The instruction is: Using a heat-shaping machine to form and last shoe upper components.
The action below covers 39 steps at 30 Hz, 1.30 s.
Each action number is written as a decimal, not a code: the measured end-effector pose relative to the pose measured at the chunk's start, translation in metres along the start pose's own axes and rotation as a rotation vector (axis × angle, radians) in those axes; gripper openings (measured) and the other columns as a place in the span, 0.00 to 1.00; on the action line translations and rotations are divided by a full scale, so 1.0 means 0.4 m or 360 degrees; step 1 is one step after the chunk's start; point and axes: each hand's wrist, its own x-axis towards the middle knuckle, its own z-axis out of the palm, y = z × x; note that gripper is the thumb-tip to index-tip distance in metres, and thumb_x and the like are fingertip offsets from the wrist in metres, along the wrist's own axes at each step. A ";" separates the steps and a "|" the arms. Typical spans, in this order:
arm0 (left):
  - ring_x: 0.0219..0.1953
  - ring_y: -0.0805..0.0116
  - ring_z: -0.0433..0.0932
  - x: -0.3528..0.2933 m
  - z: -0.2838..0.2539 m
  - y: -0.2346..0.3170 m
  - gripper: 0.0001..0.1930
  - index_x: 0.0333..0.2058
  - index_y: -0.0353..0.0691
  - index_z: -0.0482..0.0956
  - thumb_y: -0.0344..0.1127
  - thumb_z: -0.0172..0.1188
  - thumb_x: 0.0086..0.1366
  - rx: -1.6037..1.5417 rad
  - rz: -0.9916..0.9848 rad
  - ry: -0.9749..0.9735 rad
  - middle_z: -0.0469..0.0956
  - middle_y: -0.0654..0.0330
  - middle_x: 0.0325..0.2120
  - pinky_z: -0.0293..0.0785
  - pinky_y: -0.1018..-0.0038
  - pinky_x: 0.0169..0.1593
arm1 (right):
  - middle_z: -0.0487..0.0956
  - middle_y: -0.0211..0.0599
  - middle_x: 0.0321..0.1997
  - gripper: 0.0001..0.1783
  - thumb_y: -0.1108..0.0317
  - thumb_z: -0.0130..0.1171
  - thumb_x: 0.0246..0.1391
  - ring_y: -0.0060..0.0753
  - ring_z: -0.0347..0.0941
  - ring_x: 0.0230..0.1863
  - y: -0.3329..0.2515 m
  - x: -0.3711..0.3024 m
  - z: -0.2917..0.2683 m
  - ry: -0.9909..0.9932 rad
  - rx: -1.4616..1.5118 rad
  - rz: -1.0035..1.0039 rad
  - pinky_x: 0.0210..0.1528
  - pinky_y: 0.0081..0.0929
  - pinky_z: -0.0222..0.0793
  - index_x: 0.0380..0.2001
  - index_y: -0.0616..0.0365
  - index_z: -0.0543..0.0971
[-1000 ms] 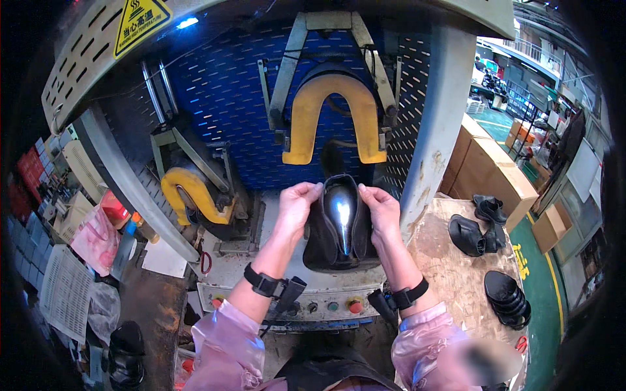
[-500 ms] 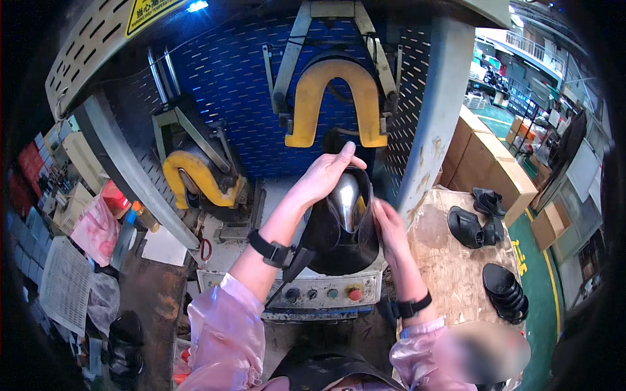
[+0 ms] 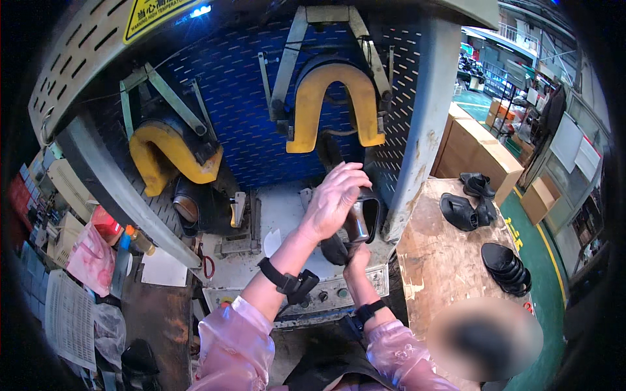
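A black shoe upper (image 3: 373, 207) sits around a shiny metal last (image 3: 356, 225) under the right-hand yellow U-shaped pad (image 3: 336, 85). My left hand (image 3: 334, 201) lies over its far side, fingers bent together around the edge. At the near end, my right hand (image 3: 357, 258) is closed on the black material, its fingertips partly hidden. To the left, another black upper (image 3: 218, 212) rests on the second station, below a raised yellow pad (image 3: 171, 153).
A control panel with knobs and buttons (image 3: 323, 296) runs along the machine's front. Machine posts (image 3: 424, 124) flank the work space. Several black sandals (image 3: 505, 268) lie on the wooden table (image 3: 430, 260) at right. Red-handled scissors (image 3: 208, 266) lie at left.
The left yellow pad has risen off its station, exposing the black upper there. My right hand has moved from the upper's right side to its near end. The upper has turned.
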 end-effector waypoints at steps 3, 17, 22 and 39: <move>0.57 0.51 0.65 0.001 0.014 0.021 0.28 0.40 0.36 0.77 0.53 0.32 0.70 0.0025 0.0071 -0.0031 0.75 0.54 0.44 0.51 0.56 0.63 | 0.77 0.35 0.33 0.13 0.62 0.54 0.54 0.24 0.72 0.32 0.035 0.127 -0.016 -0.0002 -0.0135 -0.0593 0.34 0.26 0.68 0.34 0.63 0.78; 0.50 0.58 0.73 -0.576 0.030 0.055 0.18 0.43 0.37 0.77 0.37 0.37 0.70 -0.0171 -0.0922 0.0209 0.77 0.55 0.43 0.66 0.66 0.53 | 0.78 0.33 0.37 0.19 0.61 0.61 0.49 0.28 0.73 0.36 0.088 0.259 -0.071 -0.0182 -0.0795 -0.1012 0.39 0.32 0.68 0.41 0.62 0.76; 0.36 0.70 0.76 -0.726 -0.116 0.049 0.18 0.34 0.33 0.79 0.38 0.41 0.70 -0.0338 -0.1600 0.0589 0.80 0.57 0.33 0.70 0.74 0.43 | 0.77 0.34 0.40 0.21 0.59 0.59 0.51 0.29 0.72 0.38 0.109 0.308 -0.118 -0.0324 -0.0646 -0.0865 0.42 0.33 0.68 0.45 0.62 0.74; 0.21 0.61 0.72 -0.550 -0.569 0.043 0.11 0.38 0.33 0.78 0.28 0.58 0.54 0.1412 -0.0961 0.0770 0.68 0.54 0.19 0.68 0.72 0.26 | 0.79 0.32 0.36 0.19 0.51 0.53 0.57 0.32 0.73 0.33 0.053 0.510 0.106 -0.0094 -0.0961 -0.0534 0.40 0.36 0.69 0.43 0.52 0.76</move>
